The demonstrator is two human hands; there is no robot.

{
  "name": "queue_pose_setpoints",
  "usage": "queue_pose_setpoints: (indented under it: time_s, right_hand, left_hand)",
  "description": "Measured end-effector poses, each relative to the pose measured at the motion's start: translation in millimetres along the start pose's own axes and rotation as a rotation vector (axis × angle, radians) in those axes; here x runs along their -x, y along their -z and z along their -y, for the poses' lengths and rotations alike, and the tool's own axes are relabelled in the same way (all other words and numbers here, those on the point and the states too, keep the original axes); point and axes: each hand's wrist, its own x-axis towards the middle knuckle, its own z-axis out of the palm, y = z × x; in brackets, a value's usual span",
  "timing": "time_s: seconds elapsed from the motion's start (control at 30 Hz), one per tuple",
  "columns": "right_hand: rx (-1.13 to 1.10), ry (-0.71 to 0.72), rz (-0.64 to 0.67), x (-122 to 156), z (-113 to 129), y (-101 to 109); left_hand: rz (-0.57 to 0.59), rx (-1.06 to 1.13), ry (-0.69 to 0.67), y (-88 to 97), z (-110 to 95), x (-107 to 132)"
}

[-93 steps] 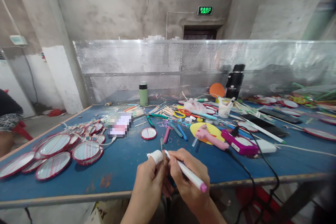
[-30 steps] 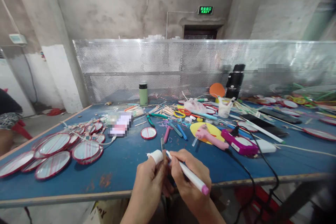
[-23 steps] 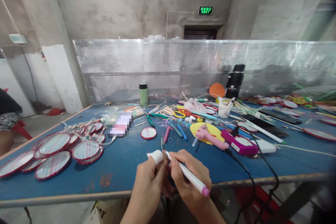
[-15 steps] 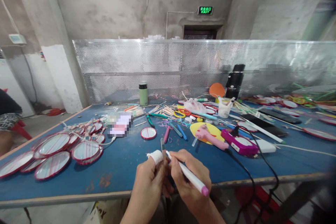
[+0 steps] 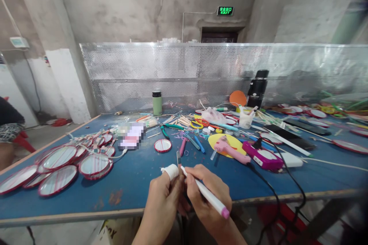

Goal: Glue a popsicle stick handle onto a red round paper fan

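Observation:
My left hand (image 5: 164, 198) is closed around a small flat stick (image 5: 178, 158) that pokes up past its fingertips. White tape (image 5: 171, 171) wraps the thumb of that hand. In my right hand (image 5: 211, 199) is a white marker pen (image 5: 209, 196) with a pink end, its tip touching or close to the stick. Just beyond the hands lie a small round red-rimmed disc (image 5: 162, 145), a pink pen (image 5: 183, 147) and blue pens (image 5: 199, 144). The lower part of the stick is hidden by my fingers.
Red-rimmed discs (image 5: 58, 181) are piled at left, beside a phone (image 5: 132, 136) on a cable. A pink glue gun (image 5: 231, 151) rests on a yellow disc, next to a purple power box (image 5: 262, 155). A green bottle (image 5: 157, 104) and a black flask (image 5: 258, 90) stand behind.
Both hands stay almost in place. The marker has shifted very slightly against the stick; nothing has been picked up or let go.

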Motion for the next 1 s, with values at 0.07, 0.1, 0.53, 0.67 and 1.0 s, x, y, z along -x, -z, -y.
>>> queue_pose_setpoints:
  time_s: [0.07, 0.1, 0.53, 0.67, 1.0]
  right_hand:
    - [-0.004, 0.013, 0.006, 0.0, 0.8, 0.3]
    - [-0.009, 0.013, 0.009, 0.1, 1.0, 0.5]
    - [0.005, -0.002, 0.011, -1.4, 1.1, 0.0]
    - [0.026, -0.002, -0.006, -0.9, 0.9, 0.1]
    - [0.001, 0.010, 0.013, -2.2, 1.8, 0.2]
  left_hand:
    - [-0.002, 0.008, 0.001, 0.2, -0.3, 0.3]
    - [-0.005, 0.011, 0.001, 0.2, -0.7, 0.5]
    - [0.001, 0.011, 0.007, 0.3, -0.9, -0.1]
    - [0.007, 0.005, 0.005, 0.6, 0.0, 0.3]
    - [-0.011, 0.030, 0.005, -0.7, -1.3, 1.1]
